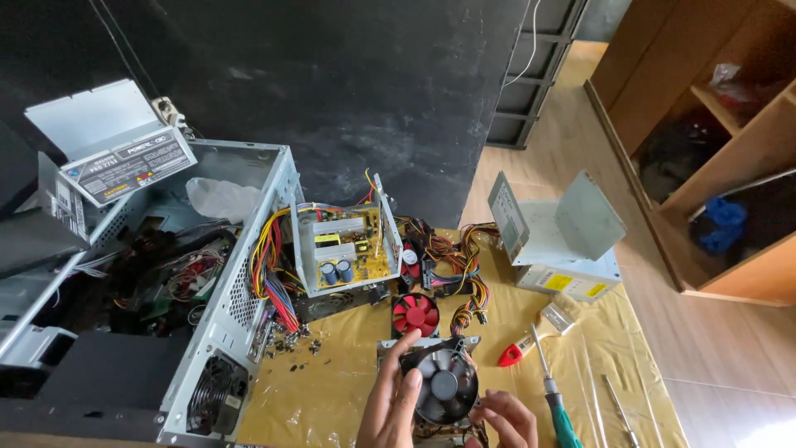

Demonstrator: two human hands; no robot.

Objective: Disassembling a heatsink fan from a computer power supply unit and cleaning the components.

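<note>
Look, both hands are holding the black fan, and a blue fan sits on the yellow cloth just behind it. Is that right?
Not quite. The small fan behind is red, not blue, as the head view shows. The rest holds: the left hand and the right hand both hold the black fan, and the red one sits on the yellow cloth just behind it.

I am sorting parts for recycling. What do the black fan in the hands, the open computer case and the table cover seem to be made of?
The black fan, held by the left hand and right hand, looks like glossy moulded plastic. The computer case looks like bare sheet metal: grey, matte, with punched vent holes. The table cover seems to be thin yellow plastic film, since it is shiny and creased, though it could be coated paper.
</note>
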